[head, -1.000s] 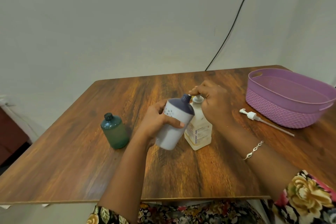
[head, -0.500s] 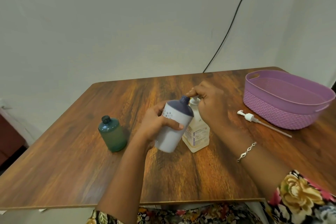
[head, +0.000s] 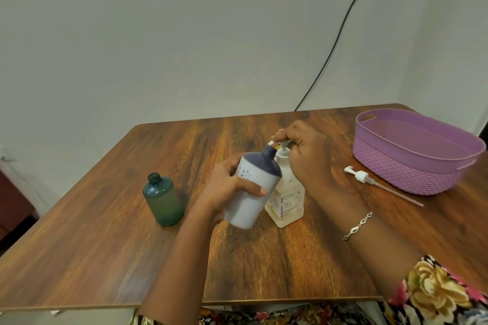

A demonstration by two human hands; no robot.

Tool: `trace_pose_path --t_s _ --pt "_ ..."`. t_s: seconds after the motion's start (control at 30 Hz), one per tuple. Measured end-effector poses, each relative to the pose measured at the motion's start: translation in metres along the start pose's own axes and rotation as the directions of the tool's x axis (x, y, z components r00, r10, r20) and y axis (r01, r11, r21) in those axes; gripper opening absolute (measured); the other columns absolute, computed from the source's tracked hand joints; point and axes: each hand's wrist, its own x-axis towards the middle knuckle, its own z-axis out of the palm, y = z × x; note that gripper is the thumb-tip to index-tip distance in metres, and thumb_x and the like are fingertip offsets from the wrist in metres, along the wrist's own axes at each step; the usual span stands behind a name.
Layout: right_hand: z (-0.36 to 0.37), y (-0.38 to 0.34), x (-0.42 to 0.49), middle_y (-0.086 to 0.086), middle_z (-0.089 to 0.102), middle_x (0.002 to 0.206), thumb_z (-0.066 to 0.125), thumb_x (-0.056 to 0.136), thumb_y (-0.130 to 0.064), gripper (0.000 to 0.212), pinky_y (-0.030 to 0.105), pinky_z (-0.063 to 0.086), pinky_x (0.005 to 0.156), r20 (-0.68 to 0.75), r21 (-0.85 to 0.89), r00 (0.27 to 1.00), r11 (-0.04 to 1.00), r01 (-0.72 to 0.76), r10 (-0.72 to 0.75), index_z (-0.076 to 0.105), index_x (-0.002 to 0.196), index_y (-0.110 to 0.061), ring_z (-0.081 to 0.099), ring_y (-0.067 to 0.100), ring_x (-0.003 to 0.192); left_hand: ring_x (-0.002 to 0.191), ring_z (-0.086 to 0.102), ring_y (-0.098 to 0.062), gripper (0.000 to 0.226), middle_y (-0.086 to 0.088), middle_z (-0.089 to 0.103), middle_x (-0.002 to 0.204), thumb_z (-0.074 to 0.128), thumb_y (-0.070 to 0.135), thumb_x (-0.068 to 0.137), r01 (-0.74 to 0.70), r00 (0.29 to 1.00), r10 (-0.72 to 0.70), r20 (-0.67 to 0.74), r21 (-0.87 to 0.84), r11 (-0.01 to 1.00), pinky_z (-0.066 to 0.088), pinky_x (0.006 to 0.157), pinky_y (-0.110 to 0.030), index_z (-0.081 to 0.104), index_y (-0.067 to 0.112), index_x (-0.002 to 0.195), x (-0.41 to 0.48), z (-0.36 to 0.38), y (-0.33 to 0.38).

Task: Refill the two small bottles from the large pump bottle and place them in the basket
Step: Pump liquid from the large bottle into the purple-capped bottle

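At the centre of the frame the white bottle [head: 244,208] was held tilted by the left grip [head: 224,188], whose fingers were wrapped round its body. Its open dark neck was brought up under the spout of the pump bottle [head: 287,202], which stood on the desk [head: 118,258] touching it on the right. The right grip [head: 309,158] was closed over the pump head, with thumb and fingers curled on it. Whether liquid was flowing could not be told. The green bottle [head: 163,199] stood uncapped at centre left, well apart, and its fill could not be judged. A loose pump [head: 361,175] lay just beside the basket [head: 401,171] at the right, and neither small bottle was in it. Refilling was judged under way, with capping and both placements left.
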Motion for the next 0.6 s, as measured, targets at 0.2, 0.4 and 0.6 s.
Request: trace_pose_path --t_s 0.2,0.4,0.6 --pt "0.0080 0.0057 -0.0103 0.011 0.063 0.074 0.047 0.077 0.010 0.024 0.043 0.051 0.055 -0.001 -0.055 0.999 0.997 0.045 -0.045 0.069 0.074 0.001 0.060 0.028 0.070 0.095 0.063 -0.030 0.067 -0.010 0.067 0.107 0.074 0.010 0.047 0.005 1.000 -0.004 -0.013 0.009 1.000 0.054 0.076 -0.045 0.062 0.017 0.113 -0.0008 -0.0012 -0.0020" --pt "0.0021 0.0013 -0.0063 0.011 0.065 0.080 0.041 0.078 0.001 0.030 0.040 0.052 0.061 -0.009 0.034 1.000 0.999 0.006 -0.006 0.071 0.082 0.000 0.063 0.030 0.080 0.094 0.063 -0.028 0.064 -0.008 0.067 0.105 0.073 0.012 0.047 0.000 1.000 0.000 -0.006 0.019 1.000 0.055 0.074 -0.042 0.062 0.020 0.110 -0.0012 -0.0003 0.0014" --pt "0.0045 0.0024 -0.0088 0.010 0.066 0.081 0.048 0.077 0.009 0.026 0.028 0.050 0.060 -0.056 -0.002 0.997 0.999 0.054 -0.054 0.072 0.083 0.000 0.062 0.022 0.075 0.090 0.064 -0.026 0.065 -0.008 0.067 0.103 0.073 0.011 0.047 -0.005 1.000 0.005 0.000 -0.003 1.000 0.056 0.064 -0.033 0.062 0.019 0.110 0.0009 -0.0002 -0.0002"
